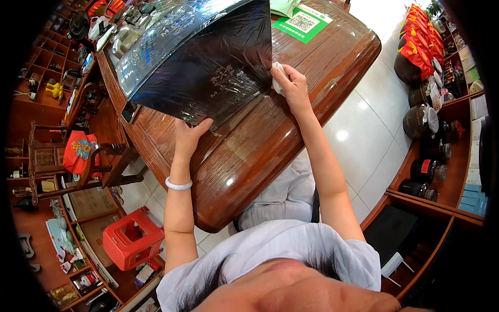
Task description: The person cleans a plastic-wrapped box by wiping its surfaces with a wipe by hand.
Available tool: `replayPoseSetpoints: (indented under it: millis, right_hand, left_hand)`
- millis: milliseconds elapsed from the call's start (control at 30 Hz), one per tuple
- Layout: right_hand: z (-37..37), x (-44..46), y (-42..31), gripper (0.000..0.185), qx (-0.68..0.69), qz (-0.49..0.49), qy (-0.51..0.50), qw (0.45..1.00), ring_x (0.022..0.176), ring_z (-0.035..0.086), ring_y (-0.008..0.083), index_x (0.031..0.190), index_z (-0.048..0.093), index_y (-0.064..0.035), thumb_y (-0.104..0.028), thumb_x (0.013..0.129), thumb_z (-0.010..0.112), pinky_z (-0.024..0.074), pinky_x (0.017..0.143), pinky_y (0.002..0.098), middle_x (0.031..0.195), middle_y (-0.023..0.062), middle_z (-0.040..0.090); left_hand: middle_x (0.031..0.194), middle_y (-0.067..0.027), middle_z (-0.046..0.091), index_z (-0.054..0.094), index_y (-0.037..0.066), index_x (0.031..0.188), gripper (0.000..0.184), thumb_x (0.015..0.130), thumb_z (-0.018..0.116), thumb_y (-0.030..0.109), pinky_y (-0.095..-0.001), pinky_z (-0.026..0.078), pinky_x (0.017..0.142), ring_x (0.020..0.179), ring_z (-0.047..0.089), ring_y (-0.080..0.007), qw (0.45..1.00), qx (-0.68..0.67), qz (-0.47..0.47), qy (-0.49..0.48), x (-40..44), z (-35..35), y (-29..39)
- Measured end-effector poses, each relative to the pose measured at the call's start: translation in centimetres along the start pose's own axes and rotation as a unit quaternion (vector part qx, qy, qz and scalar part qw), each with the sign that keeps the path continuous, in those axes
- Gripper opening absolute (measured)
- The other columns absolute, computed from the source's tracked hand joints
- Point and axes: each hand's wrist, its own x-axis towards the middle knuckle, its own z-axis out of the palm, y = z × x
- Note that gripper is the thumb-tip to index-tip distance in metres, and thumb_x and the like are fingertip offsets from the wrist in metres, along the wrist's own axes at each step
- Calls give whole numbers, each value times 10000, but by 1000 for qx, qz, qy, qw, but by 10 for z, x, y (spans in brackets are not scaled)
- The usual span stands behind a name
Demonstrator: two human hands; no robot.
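One wrapped box (208, 67), seemingly mid-wipe, wants steadying next: right hand (296, 89) clamps cloth (277, 86) at four o'clock; left hand (188, 136), at six, fingers partly hidden, grip untellable

Bright light glares off the wrapped box (208, 65) and floor tiles (358, 135), while fisheye edges curve into black.

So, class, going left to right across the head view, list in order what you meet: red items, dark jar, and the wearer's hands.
Patterned red cloth → red plastic stool → left hand → right hand → dark red-topped jar
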Motion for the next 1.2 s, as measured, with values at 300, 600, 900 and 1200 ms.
replayPoseSetpoints:
  millis: [300,600,900,1200]
  right_hand:
    - [0,0,-1,321,-3,-4,-1,1000,640,482,55,930,634,16,-289,831,636,392,565,214,709,-14,559]
    - [0,0,0,323,-9,-1,4,1000,641,486,62,930,635,18,-288,827,635,393,568,219,711,-7,563]
    - [-1,0,1,335,-9,3,1,1000,653,493,65,945,632,22,-292,828,636,401,580,220,726,-1,572]
    - [-1,0,1,329,-3,5,3,1000,667,497,64,946,634,22,-285,828,637,404,590,220,742,3,582]
  left_hand:
    - [1024,-57,568,520,-14,1093,470,689,740,82,-294,413,864,940,534,-162,1000,1,-1,-4,0,-1,1]
    - [1012,-47,568,520,-9,1077,461,680,743,64,-284,418,850,925,531,-153,1000,1,-11,3,0,0,0]
    - [1018,-46,560,502,-7,1094,486,678,744,60,-282,420,847,922,531,-151,1000,6,-15,7,-1,-1,-2]
    - [1002,-53,576,543,-17,1056,451,676,753,102,-294,418,848,918,540,-160,1000,-10,-3,9,-1,2,3]
